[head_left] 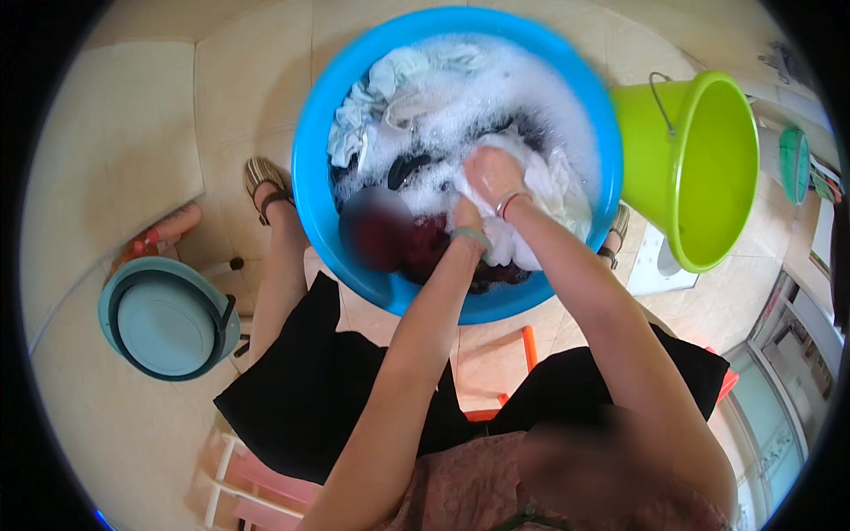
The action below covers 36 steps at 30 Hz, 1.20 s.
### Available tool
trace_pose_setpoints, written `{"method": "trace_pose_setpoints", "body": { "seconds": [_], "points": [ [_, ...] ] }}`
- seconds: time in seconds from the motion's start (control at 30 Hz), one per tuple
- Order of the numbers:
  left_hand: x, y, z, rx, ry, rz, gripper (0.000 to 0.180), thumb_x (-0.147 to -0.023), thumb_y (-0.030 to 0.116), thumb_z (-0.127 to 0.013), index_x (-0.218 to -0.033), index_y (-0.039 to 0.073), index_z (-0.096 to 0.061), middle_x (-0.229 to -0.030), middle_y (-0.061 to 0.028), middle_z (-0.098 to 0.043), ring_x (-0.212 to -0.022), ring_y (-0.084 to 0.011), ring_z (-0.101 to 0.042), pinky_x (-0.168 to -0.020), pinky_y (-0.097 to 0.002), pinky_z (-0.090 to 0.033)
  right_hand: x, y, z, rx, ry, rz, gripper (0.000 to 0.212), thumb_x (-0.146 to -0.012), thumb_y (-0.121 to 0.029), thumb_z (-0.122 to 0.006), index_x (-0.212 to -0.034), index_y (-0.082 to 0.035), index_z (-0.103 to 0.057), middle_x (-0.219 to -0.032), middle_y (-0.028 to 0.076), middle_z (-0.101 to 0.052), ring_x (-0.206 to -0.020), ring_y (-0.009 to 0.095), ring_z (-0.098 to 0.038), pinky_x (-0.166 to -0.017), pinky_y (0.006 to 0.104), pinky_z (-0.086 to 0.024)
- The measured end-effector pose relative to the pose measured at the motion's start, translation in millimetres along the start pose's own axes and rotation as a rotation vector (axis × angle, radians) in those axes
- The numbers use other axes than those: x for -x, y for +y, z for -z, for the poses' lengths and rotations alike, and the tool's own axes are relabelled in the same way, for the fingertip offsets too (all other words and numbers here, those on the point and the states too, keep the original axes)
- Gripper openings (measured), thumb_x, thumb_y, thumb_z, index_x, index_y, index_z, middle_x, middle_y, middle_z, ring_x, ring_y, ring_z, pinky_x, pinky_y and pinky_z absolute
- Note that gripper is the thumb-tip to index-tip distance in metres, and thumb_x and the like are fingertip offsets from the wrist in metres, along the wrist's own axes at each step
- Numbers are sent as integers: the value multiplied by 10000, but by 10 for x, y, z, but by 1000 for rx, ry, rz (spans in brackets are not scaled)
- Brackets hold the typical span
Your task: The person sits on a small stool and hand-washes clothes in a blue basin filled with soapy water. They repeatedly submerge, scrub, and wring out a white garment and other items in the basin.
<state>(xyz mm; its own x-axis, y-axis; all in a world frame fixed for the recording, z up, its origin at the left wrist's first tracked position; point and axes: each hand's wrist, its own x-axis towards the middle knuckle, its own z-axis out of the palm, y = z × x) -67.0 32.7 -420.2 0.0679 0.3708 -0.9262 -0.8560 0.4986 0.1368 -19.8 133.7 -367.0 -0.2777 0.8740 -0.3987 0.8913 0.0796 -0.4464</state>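
Note:
A large blue basin [310, 177] holds soapy water, thick foam [531, 84] and soaking clothes. My right hand [493, 173] is bent closed on a white garment [562, 190] at the basin's right side. Just left of it, my left hand [466, 212] reaches down into the same wet cloth, its fingers hidden by the garment and foam. Dark red cloth [425, 248] lies near my left wrist. Pale cloth [390, 80] is heaped at the far left of the basin, and black cloth [407, 168] shows through the suds.
A lime-green bucket [646, 133] leans on its side, right of the basin. At the left stands a grey-teal bucket [166, 319] with a dark handle. An orange-red stool frame [529, 350] shows between my knees. A white floor plate [660, 261] lies below the green bucket.

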Motion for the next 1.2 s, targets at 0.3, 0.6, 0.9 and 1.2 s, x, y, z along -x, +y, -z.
{"method": "trace_pose_setpoints", "body": {
  "seconds": [0.3,0.6,0.9,1.2],
  "points": [
    [-510,-195,402,87,-865,-427,364,-948,346,-399,-1174,94,-530,-1131,-99,-574,-1091,-223,-525,-952,-355,-433,1350,-463,286,-205,114,177,182,-878,-234,-527,-772,-87,-545,-683,135,-597,-596,327,-616,-517,439,-490],
    [158,114,-293,-45,137,-38,320,-900,213,-414,-1106,40,-587,-1069,-88,-624,-956,-246,-603,-806,-385,-509,3,31,81,-17,70,-50,288,-874,-275,-491,-774,-45,-633,-749,198,-638,-701,390,-627,-651,475,-511],
    [68,128,-222,117,-253,-95,358,-923,266,-416,-1146,35,-575,-1087,-81,-616,-978,-221,-589,-841,-354,-491,841,-187,192,-41,148,142,196,-904,-235,-482,-818,-79,-565,-721,153,-617,-656,347,-620,-586,457,-502],
    [-84,-78,116,237,-230,-15,347,-922,254,-437,-1153,31,-568,-1098,-76,-614,-980,-224,-588,-852,-364,-490,700,-196,104,23,184,312,176,-887,-159,-495,-768,-64,-581,-681,161,-583,-588,346,-590,-552,426,-493]
  ]
}}
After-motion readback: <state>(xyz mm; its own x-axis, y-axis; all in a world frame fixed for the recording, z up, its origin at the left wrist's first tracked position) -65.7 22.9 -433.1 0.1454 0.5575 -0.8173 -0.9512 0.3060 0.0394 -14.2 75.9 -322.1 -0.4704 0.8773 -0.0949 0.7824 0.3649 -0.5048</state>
